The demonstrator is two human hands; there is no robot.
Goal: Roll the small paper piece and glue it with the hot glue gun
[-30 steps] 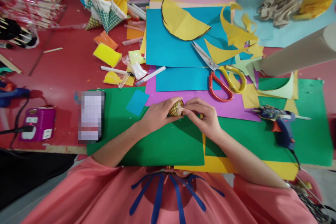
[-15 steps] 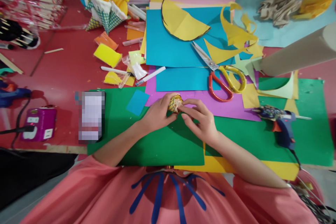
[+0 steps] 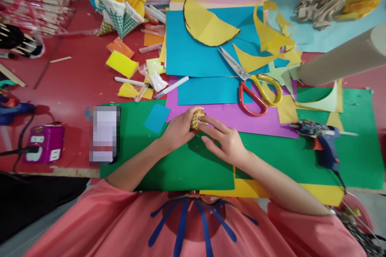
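Observation:
My left hand (image 3: 180,129) is closed around a small yellow cone (image 3: 197,119) with a dark criss-cross pattern, its pale, rough-looking end facing right. The fingers of my right hand (image 3: 226,138) are stretched out, the tips touching that pale end, while the thumb stays apart below. Part of the cone is hidden by my fingers. Both hands are above a green sheet (image 3: 181,168), close to the edge of a purple sheet (image 3: 220,118).
Scissors (image 3: 243,74) with red and yellow handles lie beyond my right hand. A blue glue gun (image 3: 327,148) rests at right, near a thick tube (image 3: 340,56). A phone (image 3: 105,134) and a purple power socket (image 3: 45,144) are at left. Finished paper cones (image 3: 123,12) stand at the back.
My right hand has shifted slightly left, and its fingers now cover more of the cone's pale end. My left hand still holds the cone, which has turned slightly.

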